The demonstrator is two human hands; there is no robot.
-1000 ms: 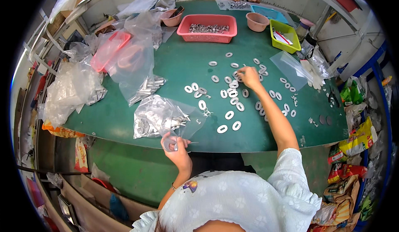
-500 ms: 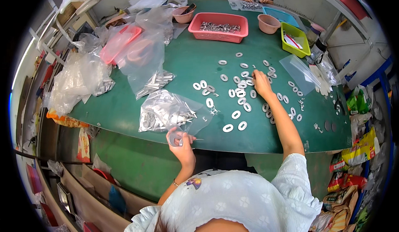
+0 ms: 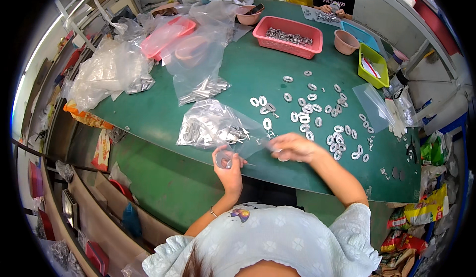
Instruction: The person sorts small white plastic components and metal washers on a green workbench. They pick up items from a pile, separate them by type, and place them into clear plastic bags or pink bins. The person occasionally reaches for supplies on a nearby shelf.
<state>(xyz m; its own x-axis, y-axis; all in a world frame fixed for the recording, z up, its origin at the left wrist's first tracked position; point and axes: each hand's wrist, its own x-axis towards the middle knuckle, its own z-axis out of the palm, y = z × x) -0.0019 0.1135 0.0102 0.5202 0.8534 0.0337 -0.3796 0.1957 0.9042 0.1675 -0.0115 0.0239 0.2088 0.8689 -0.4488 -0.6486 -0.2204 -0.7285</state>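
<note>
My left hand (image 3: 231, 174) is closed round a round, greyish, ring-like piece (image 3: 223, 159) at the table's near edge. A thin, pale tip sticks out past its fingers. My right hand (image 3: 295, 148), slightly blurred, is pinched over the near edge, to the right of the left hand; a small greyish piece shows at its fingertips, too smeared to name. Beside the hands lies a clear plastic bag (image 3: 208, 124) full of small silvery metal parts. Many flat oval metal rings (image 3: 304, 119) are scattered over the green table (image 3: 238, 83), beyond and right of my right hand.
A pink basket (image 3: 287, 50) of small metal parts stands farther back, near a pink bowl (image 3: 346, 42) and a lime-green basket (image 3: 373, 71). Clear bags (image 3: 101, 68) crowd the left side. Across the table a person (image 3: 334, 1) handles small parts.
My right hand has left the scattered oval rings and come back toward the near edge, close to my left hand. The left hand keeps its hold. The whole view has shifted somewhat.
</note>
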